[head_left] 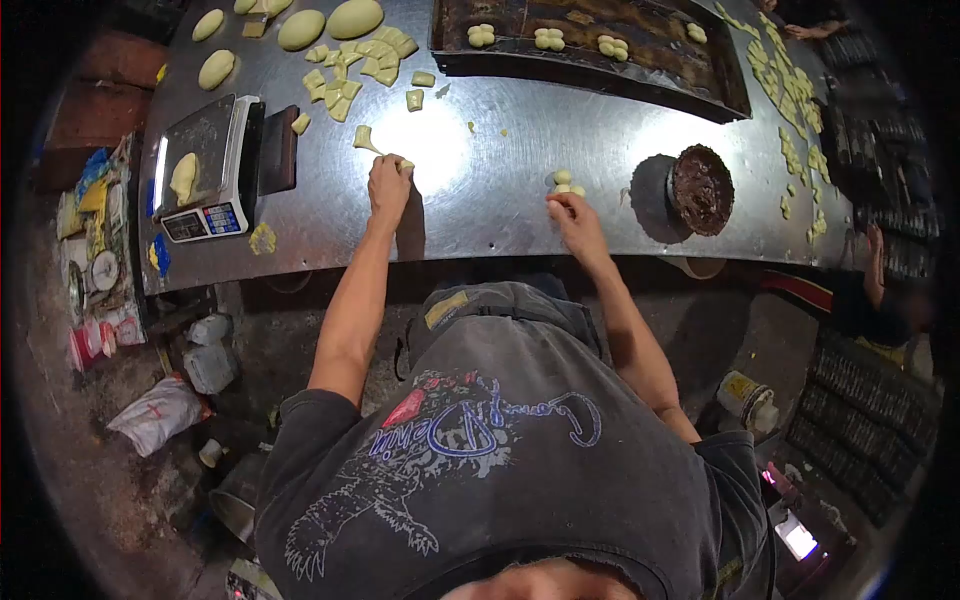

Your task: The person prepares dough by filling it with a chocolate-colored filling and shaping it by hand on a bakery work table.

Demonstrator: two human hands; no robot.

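My left hand [388,188] is closed on a piece of pale yellow dough [363,138], which stretches in a thin strand between a lump on the steel table and the bit at my fingertips. Further right, my right hand [578,222] has its fingers pinched together at the near side of a small cluster of dough balls [563,178]. A dough ball seems to be between those fingertips, mostly hidden by them. Beyond my left hand lie many cut dough pieces [345,88], some still joined. To the right of my right hand stands a round bowl [702,190] with a dark, crusted inside.
A digital scale [205,170] with dough on it stands at left, beside a dark block [278,150]. Large dough lumps [301,30] lie at the back. A dark tray [600,85] carries clustered balls. More dough pieces [780,80] line the right, near another person's arm [874,265].
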